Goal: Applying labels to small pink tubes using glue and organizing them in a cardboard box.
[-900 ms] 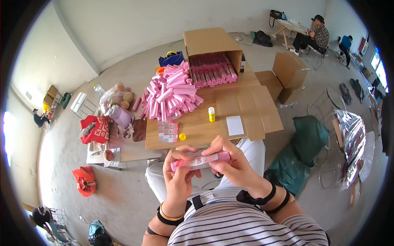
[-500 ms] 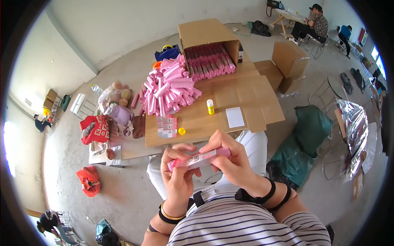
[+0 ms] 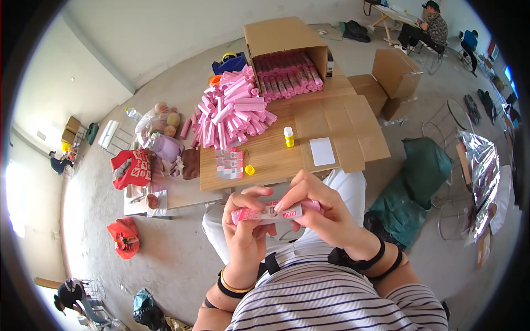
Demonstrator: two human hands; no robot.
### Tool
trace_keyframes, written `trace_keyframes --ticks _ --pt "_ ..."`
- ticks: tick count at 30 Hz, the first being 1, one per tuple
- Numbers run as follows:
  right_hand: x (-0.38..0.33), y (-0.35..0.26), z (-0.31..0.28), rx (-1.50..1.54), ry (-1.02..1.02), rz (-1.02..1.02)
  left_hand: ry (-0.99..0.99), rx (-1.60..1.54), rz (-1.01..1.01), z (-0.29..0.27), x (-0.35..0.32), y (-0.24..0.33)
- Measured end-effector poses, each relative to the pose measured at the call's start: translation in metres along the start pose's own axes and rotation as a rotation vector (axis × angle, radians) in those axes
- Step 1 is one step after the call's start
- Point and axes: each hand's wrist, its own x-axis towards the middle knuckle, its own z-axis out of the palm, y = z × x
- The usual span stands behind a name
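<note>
Above my lap, a pink roll [image 3: 312, 206] with a printed paper label [image 3: 281, 211] around it lies level between both hands. My left hand [image 3: 243, 226] pinches its left end with curled fingers, while my right hand [image 3: 327, 215] grips the right end, fingertips pressing on the label. On the wooden table [image 3: 268, 165] in front are several flat printed labels [image 3: 229, 164] and a yellow cap [image 3: 249, 170]. An uncapped yellow glue stick [image 3: 289, 138] stands upright. To its right, a white card [image 3: 322, 151] rests on cardboard. Some fingertips are hidden behind the roll.
Plain pink rolls [image 3: 234, 113] are heaped at the table's back left, beside an open carton [image 3: 284, 38] of labelled rolls. A blue tape dispenser [image 3: 229, 63] stands behind the heap. Bags crowd the left side table [image 3: 182, 190]; a green sack [image 3: 422, 185] is at right.
The roll has turned in my hands and now lies more level, showing a red patch near the label's right end. My right fingers have shifted onto the label. The whole view has moved slightly.
</note>
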Motion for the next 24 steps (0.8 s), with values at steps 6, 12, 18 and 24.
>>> trace_keyframes --ticks 6,12,18,24 --pt "0.000 -0.003 -0.003 -0.094 -0.037 -0.067 -0.037 0.124 0.037 0.004 -0.002 0.003" --pt "-0.002 0.000 -0.004 -0.030 -0.037 -0.045 -0.098 0.052 0.012 -0.002 -0.002 0.005" --pt "-0.001 -0.006 0.000 0.130 -0.007 0.016 -0.184 0.078 -0.022 -0.001 -0.002 0.012" --pt "0.001 -0.002 -0.007 0.418 0.047 0.210 -0.345 0.217 -0.029 0.000 0.006 0.016"
